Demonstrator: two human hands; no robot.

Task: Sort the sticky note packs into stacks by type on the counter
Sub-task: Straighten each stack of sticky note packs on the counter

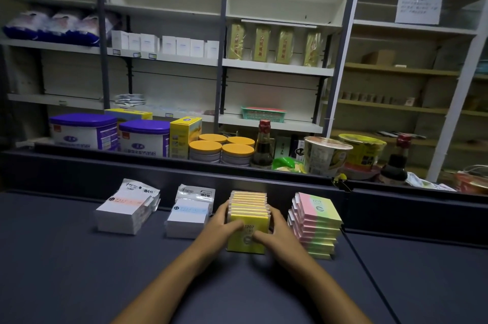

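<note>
Fingers (pixel 239 226) of both hands apparently clasp yellow stack (pixel 248 214) between them.

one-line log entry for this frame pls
both hands: left hand, right hand gripping yellow stack | four stacks on counter | sorting nearly done

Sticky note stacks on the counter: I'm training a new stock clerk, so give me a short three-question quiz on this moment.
1. How many stacks stand on the counter?
2. True or false: both hands grip the pink-and-green stack.
3. Which stack lies farthest left? A) white with orange band B) yellow C) white with blue band

Key:
1. Four.
2. False; the left hand and right hand clasp the yellow stack.
3. A, the orange-banded stack; the blue-banded stack sits beside it.
</note>
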